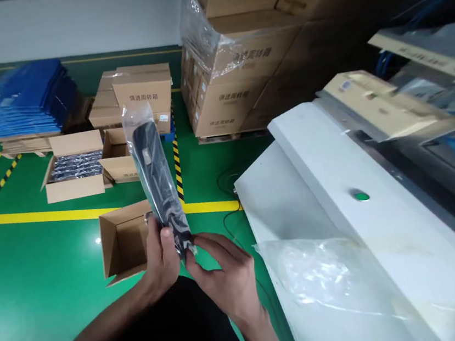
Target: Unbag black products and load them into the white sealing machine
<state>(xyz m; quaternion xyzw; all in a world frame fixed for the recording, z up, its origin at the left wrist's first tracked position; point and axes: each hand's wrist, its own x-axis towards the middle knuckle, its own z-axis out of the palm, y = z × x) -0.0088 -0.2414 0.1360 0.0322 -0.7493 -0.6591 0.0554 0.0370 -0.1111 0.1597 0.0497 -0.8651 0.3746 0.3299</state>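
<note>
A long black item sealed in a clear plastic bag [156, 173] stands nearly upright in front of me. My left hand [161, 256] is wrapped round its lower end, thumb across the front. My right hand [226, 276] pinches the bottom edge of the bag from the right, fingers closed on the plastic. An open cardboard box [122, 241] lies on the green floor just behind my hands. To the right, a loose clear plastic bag [328, 280] rests on the white machine surface [336, 179].
A green button [361, 196] sits on the white machine. Another open box of bagged black items [73, 167] lies on the floor at the left, with stacked cartons [139, 93], a blue stack [24, 101] and a wrapped pallet of cartons [231, 65] beyond. Cables trail by the machine.
</note>
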